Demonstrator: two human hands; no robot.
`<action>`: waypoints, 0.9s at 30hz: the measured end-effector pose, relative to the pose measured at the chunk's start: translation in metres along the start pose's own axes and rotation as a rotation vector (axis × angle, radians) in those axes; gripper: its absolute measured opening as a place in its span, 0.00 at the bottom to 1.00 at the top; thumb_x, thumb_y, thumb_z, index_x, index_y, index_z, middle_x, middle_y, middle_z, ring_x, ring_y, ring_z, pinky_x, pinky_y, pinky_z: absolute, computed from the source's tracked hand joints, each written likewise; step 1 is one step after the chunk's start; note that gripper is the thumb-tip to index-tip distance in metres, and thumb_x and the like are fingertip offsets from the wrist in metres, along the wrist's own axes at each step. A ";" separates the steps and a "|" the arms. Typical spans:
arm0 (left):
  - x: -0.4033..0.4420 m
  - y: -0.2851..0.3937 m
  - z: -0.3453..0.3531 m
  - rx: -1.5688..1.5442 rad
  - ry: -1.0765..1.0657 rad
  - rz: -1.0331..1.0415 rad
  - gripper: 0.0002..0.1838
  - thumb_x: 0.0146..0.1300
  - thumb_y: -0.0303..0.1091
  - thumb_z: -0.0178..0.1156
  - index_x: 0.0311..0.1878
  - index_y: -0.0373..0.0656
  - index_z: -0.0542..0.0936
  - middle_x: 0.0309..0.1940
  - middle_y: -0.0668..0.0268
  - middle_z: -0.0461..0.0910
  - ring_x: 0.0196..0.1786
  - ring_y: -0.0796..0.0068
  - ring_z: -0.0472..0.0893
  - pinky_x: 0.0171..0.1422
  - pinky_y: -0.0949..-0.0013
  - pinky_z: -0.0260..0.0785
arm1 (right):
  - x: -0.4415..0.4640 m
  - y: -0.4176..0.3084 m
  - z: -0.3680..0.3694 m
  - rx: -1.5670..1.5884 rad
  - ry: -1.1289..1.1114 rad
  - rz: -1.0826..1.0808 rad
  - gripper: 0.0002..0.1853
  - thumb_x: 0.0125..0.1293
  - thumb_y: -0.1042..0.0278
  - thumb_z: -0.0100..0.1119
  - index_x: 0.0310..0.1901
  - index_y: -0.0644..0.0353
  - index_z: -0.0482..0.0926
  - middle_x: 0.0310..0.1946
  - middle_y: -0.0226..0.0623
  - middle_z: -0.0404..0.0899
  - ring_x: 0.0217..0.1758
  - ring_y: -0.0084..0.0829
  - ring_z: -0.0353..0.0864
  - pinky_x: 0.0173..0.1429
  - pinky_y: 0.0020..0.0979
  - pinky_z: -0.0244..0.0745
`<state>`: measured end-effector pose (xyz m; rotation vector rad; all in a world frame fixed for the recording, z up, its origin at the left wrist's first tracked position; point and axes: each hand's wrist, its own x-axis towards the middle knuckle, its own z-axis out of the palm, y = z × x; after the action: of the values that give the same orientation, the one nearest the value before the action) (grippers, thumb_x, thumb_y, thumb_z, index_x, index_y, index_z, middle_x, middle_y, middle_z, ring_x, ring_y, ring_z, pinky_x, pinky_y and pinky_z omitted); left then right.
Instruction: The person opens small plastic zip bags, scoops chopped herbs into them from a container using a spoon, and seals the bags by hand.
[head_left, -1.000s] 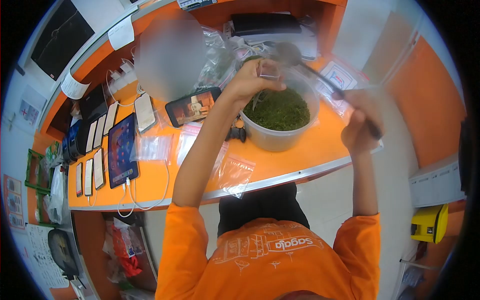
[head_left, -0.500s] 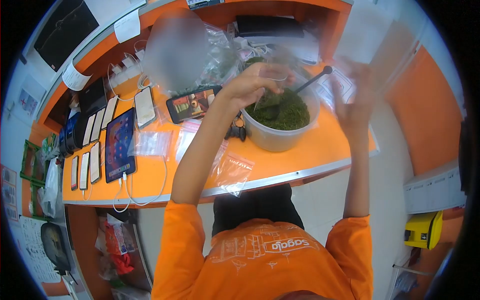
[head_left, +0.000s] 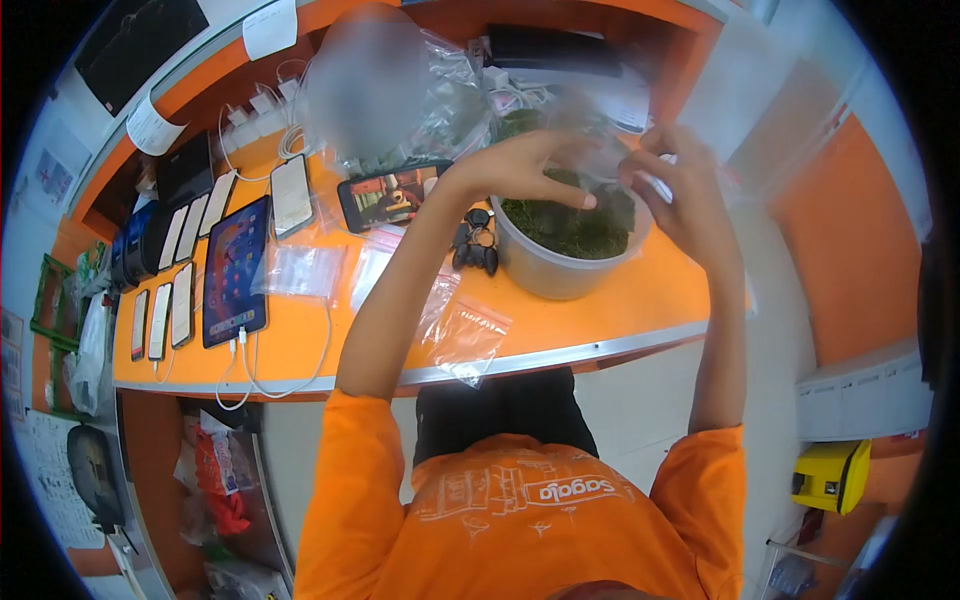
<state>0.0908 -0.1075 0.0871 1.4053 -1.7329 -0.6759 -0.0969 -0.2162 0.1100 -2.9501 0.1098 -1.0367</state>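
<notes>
A translucent plastic tub point(head_left: 560, 278) of dark green moss-like material point(head_left: 570, 230) stands near the table's front right. My left hand point(head_left: 535, 165) is over the tub, thumb pointing right, fingertips blurred. It appears to hold a small clear plastic bag point(head_left: 605, 160), which is hard to make out against the green. On the tub's right side my right hand point(head_left: 685, 195) is closed, thumb and fingers pinched at the bag's edge. The dark-handled spoon is out of sight. Left of the tub lies a bunch of dark key fobs point(head_left: 475, 245).
Left of my arms are a tablet point(head_left: 236, 270), several phones point(head_left: 182, 305) and white charging cables point(head_left: 285, 380). A phone showing a picture point(head_left: 392, 195) lies behind my left forearm. Small zip bags point(head_left: 470, 335) lie at the front edge. A bigger clear bag point(head_left: 455, 95) sits behind.
My right hand has come in from the right and closed near the bag. My left hand has shifted slightly right over the tub. The spoon handle no longer shows.
</notes>
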 end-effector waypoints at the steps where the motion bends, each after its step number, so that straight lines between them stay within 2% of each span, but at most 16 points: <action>1: -0.001 0.000 0.000 0.001 0.021 0.047 0.27 0.50 0.40 0.65 0.54 0.44 0.71 0.49 0.60 0.73 0.56 0.66 0.70 0.62 0.60 0.59 | -0.001 0.001 0.003 0.039 -0.052 -0.014 0.04 0.52 0.71 0.59 0.31 0.55 0.77 0.34 0.29 0.70 0.44 0.32 0.68 0.46 0.37 0.57; 3: 0.000 0.002 -0.002 0.006 0.052 0.147 0.23 0.50 0.40 0.64 0.50 0.45 0.73 0.45 0.61 0.75 0.52 0.68 0.72 0.61 0.61 0.61 | 0.000 0.001 0.005 0.106 -0.077 -0.007 0.03 0.53 0.71 0.59 0.30 0.56 0.77 0.32 0.30 0.70 0.41 0.32 0.69 0.45 0.36 0.58; 5: 0.001 -0.007 -0.003 0.086 0.103 0.154 0.19 0.51 0.39 0.63 0.46 0.45 0.74 0.40 0.63 0.77 0.48 0.69 0.74 0.58 0.64 0.63 | 0.004 0.001 0.005 0.159 -0.030 0.018 0.03 0.54 0.71 0.59 0.30 0.58 0.77 0.30 0.33 0.70 0.38 0.33 0.70 0.42 0.36 0.60; 9: -0.008 -0.005 -0.004 0.183 0.205 0.151 0.12 0.53 0.35 0.61 0.40 0.44 0.75 0.31 0.66 0.79 0.39 0.72 0.78 0.52 0.68 0.68 | 0.007 -0.002 0.005 0.298 -0.111 0.043 0.04 0.56 0.72 0.57 0.31 0.62 0.76 0.25 0.37 0.71 0.31 0.36 0.71 0.36 0.33 0.63; 12: -0.014 0.000 -0.004 0.206 0.187 0.170 0.10 0.54 0.32 0.59 0.40 0.44 0.75 0.29 0.66 0.79 0.36 0.72 0.78 0.48 0.68 0.70 | 0.009 -0.003 0.009 0.381 -0.103 0.093 0.04 0.57 0.72 0.57 0.31 0.64 0.76 0.24 0.39 0.73 0.28 0.36 0.71 0.34 0.32 0.64; 17: -0.019 -0.004 -0.003 0.326 0.276 0.248 0.07 0.54 0.30 0.59 0.36 0.41 0.76 0.28 0.63 0.78 0.34 0.70 0.78 0.42 0.69 0.70 | 0.009 -0.005 0.014 0.466 -0.102 0.144 0.06 0.58 0.70 0.57 0.29 0.65 0.76 0.23 0.37 0.76 0.27 0.31 0.72 0.34 0.29 0.66; 20: -0.022 -0.009 -0.005 0.334 0.334 0.277 0.06 0.54 0.29 0.59 0.34 0.40 0.76 0.28 0.62 0.78 0.33 0.68 0.78 0.40 0.69 0.70 | 0.010 -0.003 0.013 0.393 -0.071 0.081 0.08 0.59 0.68 0.57 0.29 0.65 0.76 0.21 0.35 0.76 0.26 0.28 0.73 0.33 0.27 0.66; 24: -0.026 -0.006 -0.005 0.434 0.370 0.317 0.04 0.53 0.27 0.58 0.32 0.40 0.74 0.28 0.61 0.76 0.32 0.64 0.77 0.38 0.67 0.69 | 0.010 0.001 0.018 0.510 -0.069 0.238 0.09 0.61 0.67 0.55 0.30 0.65 0.74 0.20 0.35 0.75 0.26 0.25 0.74 0.32 0.25 0.67; 27: -0.031 0.002 0.000 0.605 0.320 0.230 0.03 0.53 0.25 0.56 0.31 0.39 0.73 0.29 0.61 0.74 0.32 0.61 0.76 0.37 0.64 0.67 | 0.009 0.000 0.016 0.499 -0.142 0.371 0.07 0.62 0.68 0.53 0.33 0.64 0.73 0.21 0.36 0.75 0.27 0.26 0.75 0.33 0.26 0.68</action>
<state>0.0922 -0.0774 0.0818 1.5603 -1.8689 0.2181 -0.0794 -0.2166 0.1030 -2.4166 0.3273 -0.6796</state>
